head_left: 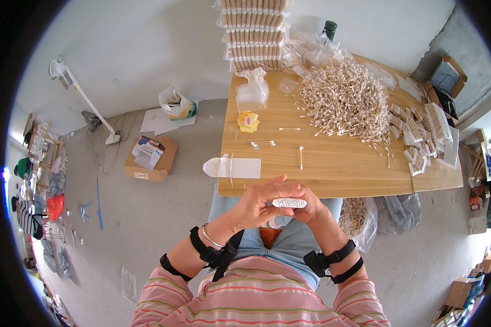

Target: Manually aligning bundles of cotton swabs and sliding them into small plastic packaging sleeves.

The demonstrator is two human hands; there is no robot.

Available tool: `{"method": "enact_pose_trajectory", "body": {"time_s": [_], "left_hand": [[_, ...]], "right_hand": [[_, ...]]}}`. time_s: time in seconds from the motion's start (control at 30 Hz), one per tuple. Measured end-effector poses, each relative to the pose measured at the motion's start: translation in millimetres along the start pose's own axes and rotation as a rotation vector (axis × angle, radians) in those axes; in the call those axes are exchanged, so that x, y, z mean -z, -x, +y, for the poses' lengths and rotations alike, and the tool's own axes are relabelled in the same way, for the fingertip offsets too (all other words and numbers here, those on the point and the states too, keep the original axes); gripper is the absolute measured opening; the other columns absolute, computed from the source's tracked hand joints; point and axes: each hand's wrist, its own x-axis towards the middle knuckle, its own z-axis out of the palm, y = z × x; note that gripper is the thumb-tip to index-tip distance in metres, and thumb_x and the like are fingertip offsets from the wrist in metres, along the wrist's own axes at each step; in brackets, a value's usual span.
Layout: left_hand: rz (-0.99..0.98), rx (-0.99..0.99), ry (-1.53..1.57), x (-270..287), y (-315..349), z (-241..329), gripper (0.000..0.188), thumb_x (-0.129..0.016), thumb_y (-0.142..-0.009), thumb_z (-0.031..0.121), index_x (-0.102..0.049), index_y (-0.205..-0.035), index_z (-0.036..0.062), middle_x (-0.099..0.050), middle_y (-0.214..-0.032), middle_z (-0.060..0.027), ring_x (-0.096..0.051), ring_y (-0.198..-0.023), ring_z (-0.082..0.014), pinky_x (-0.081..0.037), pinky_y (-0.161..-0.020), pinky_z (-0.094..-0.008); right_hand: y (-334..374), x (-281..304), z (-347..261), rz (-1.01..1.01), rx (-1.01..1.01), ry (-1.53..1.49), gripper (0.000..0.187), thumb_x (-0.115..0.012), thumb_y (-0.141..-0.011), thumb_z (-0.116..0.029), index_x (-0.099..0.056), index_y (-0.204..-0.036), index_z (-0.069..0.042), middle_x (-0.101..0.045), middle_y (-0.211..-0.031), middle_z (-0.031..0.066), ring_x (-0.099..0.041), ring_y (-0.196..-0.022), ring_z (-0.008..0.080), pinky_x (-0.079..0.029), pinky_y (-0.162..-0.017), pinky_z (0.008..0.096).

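Both my hands are wrapped round a bundle of cotton swabs (289, 203), just off the front edge of the table above my lap. Its white tips face up in a tight oval. My left hand (256, 203) closes on it from the left, fingers across its far side. My right hand (314, 207) grips it from the right. Most of the sticks are hidden by the hands. On the table beyond lies a flat white card (245, 168) with a thin strip across it. Several loose swabs (264, 143) lie past the card, and a single swab (301, 157) lies to their right.
A large heap of loose swabs (346, 98) covers the table's far right, with packed bundles (417, 133) beside it. Yellow stickers (248, 122) and clear bags (252, 92) lie at the left. Bagged swabs (255, 35) stand stacked behind. A cardboard box (163, 163) is on the floor.
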Motion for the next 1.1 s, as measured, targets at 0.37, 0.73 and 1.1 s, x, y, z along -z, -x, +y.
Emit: {"method": "enact_pose_trajectory", "body": {"time_s": [0.37, 0.73, 1.1], "left_hand": [[0.044, -0.061, -0.024, 1, 2, -3, 0.031, -0.068, -0.084, 0.013, -0.065, -0.114, 0.0045, -0.069, -0.109, -0.0107, -0.064, -0.108, -0.0219, -0.025, -0.114, -0.0444], [-0.008, -0.108, -0.193, -6, -5, 1, 0.051, -0.083, -0.070, 0.022, -0.065, -0.116, 0.0084, -0.065, -0.119, -0.0056, -0.059, -0.115, -0.0192, -0.029, -0.111, -0.0466], [0.321, 0.039, -0.097, -1, 0, -7, 0.035, -0.080, -0.073, 0.015, -0.068, -0.105, 0.0058, -0.062, -0.101, -0.0054, -0.060, -0.093, -0.0159, -0.048, -0.082, -0.0281]], "right_hand": [[-8, 28, -2, -0.308, -0.052, -0.035, 0.023, -0.055, -0.092, -0.028, -0.062, -0.098, -0.006, -0.062, -0.075, 0.0021, -0.054, -0.056, 0.0068, -0.036, -0.040, 0.0198], [-2, 18, 0, -0.281, 0.053, 0.003, 0.030, -0.054, -0.094, -0.024, -0.059, -0.112, -0.001, -0.064, -0.100, 0.0098, -0.065, -0.084, 0.0181, -0.056, -0.073, 0.0313], [18, 2, -5, -0.129, 0.767, 0.639, 0.036, -0.065, -0.080, 0.001, -0.057, -0.114, -0.001, -0.063, -0.103, 0.0050, -0.057, -0.099, 0.0146, -0.043, -0.090, 0.0293]]}}
